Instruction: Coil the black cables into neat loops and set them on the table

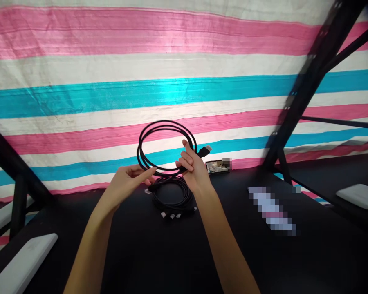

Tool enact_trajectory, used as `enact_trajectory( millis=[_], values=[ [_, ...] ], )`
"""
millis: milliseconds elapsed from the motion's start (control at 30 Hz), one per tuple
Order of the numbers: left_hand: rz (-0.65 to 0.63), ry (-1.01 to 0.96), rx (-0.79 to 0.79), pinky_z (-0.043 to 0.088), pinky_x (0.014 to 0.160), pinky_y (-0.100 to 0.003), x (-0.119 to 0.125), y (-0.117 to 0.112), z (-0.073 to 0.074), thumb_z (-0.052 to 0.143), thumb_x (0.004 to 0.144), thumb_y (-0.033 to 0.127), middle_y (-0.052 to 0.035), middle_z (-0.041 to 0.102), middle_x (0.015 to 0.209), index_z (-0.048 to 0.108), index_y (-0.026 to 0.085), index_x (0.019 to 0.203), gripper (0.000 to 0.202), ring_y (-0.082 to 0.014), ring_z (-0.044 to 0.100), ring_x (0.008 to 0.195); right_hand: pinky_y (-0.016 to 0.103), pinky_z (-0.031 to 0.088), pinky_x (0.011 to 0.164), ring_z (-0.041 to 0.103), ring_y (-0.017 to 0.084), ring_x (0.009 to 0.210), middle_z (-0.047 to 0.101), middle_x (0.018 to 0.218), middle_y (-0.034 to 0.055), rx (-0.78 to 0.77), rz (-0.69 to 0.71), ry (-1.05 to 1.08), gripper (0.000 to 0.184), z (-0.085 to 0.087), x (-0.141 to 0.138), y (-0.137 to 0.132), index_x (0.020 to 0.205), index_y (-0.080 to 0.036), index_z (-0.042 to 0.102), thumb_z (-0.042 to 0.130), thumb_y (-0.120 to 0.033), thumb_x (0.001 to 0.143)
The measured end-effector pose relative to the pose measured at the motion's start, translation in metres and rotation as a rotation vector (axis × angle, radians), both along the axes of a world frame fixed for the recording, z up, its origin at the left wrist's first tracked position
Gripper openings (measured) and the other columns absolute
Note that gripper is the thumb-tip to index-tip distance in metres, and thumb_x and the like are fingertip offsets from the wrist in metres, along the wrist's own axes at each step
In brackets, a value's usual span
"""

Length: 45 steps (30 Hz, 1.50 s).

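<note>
A black cable (167,121), wound into a loose coil of a few loops, hangs in the air between my two hands. My right hand (194,163) wraps its fingers round the right side of the coil, and a flat plug (206,151) with a pale metal end, like an HDMI plug, sticks out beyond it. At the lower left of the coil, my left hand (131,181) pinches the loops between thumb and fingers. Below and behind the hands, another coil of black cable (171,203) lies on the black table (159,253), with several light-coloured plug ends at its front.
Behind the coil, a small dark-rimmed tray or phone-like object (217,166) sits at the table's back edge. A blurred-out flat object (271,208) lies to the right. White boxes stand at left (24,265) and far right (358,195). Black metal struts (306,94) rise before a striped sheet (110,98).
</note>
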<state>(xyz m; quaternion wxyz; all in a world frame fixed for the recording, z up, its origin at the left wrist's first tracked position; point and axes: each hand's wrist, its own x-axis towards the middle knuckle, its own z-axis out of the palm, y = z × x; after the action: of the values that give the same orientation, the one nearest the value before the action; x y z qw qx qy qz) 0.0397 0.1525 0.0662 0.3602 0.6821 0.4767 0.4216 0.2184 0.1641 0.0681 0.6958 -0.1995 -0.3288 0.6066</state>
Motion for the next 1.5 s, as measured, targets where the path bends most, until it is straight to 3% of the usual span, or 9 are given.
enact_trajectory(
  millis=[133, 267, 400, 533, 767, 967, 1100, 1233, 1500],
  values=[
    [-0.073, 0.114, -0.158, 0.048, 0.072, -0.033, -0.002, 0.006, -0.007, 0.059, 0.072, 0.054, -0.0094, 0.071, 0.076, 0.068, 0.016, 0.082, 0.040, -0.0241, 0.066, 0.075, 0.014, 0.015, 0.029, 0.010, 0.002, 0.031, 0.023, 0.039, -0.0136, 0.031, 0.093, -0.085, 0.022, 0.004, 0.007, -0.004, 0.086, -0.020, 0.060, 0.069, -0.035, 0.072],
    [0.078, -0.078, -0.010, 0.048, 0.072, -0.031, 0.005, 0.009, -0.008, 0.063, 0.071, 0.049, -0.0071, 0.069, 0.087, 0.047, 0.018, 0.121, 0.061, -0.0204, 0.065, 0.080, 0.015, 0.010, 0.028, 0.010, 0.002, 0.031, 0.024, 0.040, -0.0128, 0.111, 0.124, -0.283, 0.024, 0.007, 0.016, -0.011, 0.091, -0.019, 0.063, 0.065, -0.038, 0.076],
    [0.072, -0.218, 0.193, 0.049, 0.070, -0.027, 0.010, 0.008, -0.003, 0.056, 0.079, 0.046, -0.0028, 0.065, 0.087, 0.046, 0.020, 0.118, 0.048, -0.0140, 0.064, 0.070, 0.015, 0.010, 0.027, 0.013, 0.001, 0.030, 0.024, 0.040, -0.0123, 0.137, 0.171, -0.463, 0.029, 0.007, 0.017, -0.017, 0.097, -0.019, 0.065, 0.063, -0.040, 0.077],
    [0.055, -0.340, 0.282, 0.042, 0.045, -0.020, 0.011, 0.002, 0.000, 0.042, 0.086, 0.049, 0.0037, 0.055, 0.061, 0.053, 0.019, 0.095, 0.033, -0.0078, 0.052, 0.044, 0.014, 0.010, 0.027, 0.014, 0.001, 0.030, 0.025, 0.038, -0.0122, 0.118, 0.171, -0.490, 0.030, 0.006, 0.013, -0.016, 0.095, -0.017, 0.067, 0.065, -0.039, 0.075],
    [0.102, -0.490, 0.257, 0.018, 0.030, -0.018, 0.011, -0.006, 0.002, 0.043, 0.084, 0.055, 0.0090, 0.029, 0.041, 0.054, 0.018, 0.080, 0.039, -0.0040, 0.027, 0.028, 0.015, 0.009, 0.026, 0.016, 0.001, 0.027, 0.029, 0.032, -0.0125, 0.072, 0.128, -0.470, 0.027, 0.007, 0.003, -0.016, 0.077, -0.016, 0.062, 0.074, -0.038, 0.065],
    [0.034, -0.431, 0.147, 0.019, 0.031, -0.020, 0.005, -0.006, 0.004, 0.036, 0.082, 0.063, 0.0088, 0.021, 0.036, 0.035, 0.020, 0.056, 0.051, -0.0046, 0.028, 0.026, 0.015, 0.012, 0.025, 0.016, 0.001, 0.025, 0.028, 0.032, -0.0130, 0.147, 0.132, -0.477, 0.031, 0.006, 0.003, -0.016, 0.084, -0.017, 0.063, 0.069, -0.043, 0.070],
    [0.083, -0.328, 0.240, 0.024, 0.030, -0.018, 0.009, -0.012, 0.008, 0.056, 0.079, 0.048, 0.0108, 0.033, 0.038, 0.048, 0.020, 0.075, 0.030, -0.0053, 0.035, 0.027, 0.015, 0.020, 0.024, 0.024, 0.003, 0.025, 0.040, 0.039, -0.0114, 0.224, -0.111, -0.545, 0.040, 0.005, 0.001, -0.011, 0.111, -0.024, 0.059, 0.065, -0.040, 0.075],
    [0.144, -0.265, 0.298, 0.029, 0.027, -0.017, 0.013, -0.016, 0.009, 0.049, 0.083, 0.044, 0.0099, 0.044, 0.045, 0.050, 0.023, 0.109, 0.033, -0.0066, 0.040, 0.027, 0.016, 0.028, 0.024, 0.038, 0.003, 0.027, 0.055, 0.058, -0.0059, 0.273, -0.322, -0.626, 0.043, 0.002, -0.002, -0.006, 0.119, -0.028, 0.055, 0.061, -0.040, 0.078],
    [0.205, -0.222, 0.363, 0.030, 0.028, -0.017, 0.013, -0.013, 0.007, 0.047, 0.086, 0.038, 0.0081, 0.047, 0.052, 0.051, 0.026, 0.120, 0.036, -0.0042, 0.038, 0.026, 0.017, 0.035, 0.026, 0.046, 0.004, 0.034, 0.063, 0.081, 0.0009, 0.332, -0.196, -0.688, 0.035, 0.000, -0.002, -0.007, 0.108, -0.023, 0.062, 0.054, -0.044, 0.081]
  ],
)
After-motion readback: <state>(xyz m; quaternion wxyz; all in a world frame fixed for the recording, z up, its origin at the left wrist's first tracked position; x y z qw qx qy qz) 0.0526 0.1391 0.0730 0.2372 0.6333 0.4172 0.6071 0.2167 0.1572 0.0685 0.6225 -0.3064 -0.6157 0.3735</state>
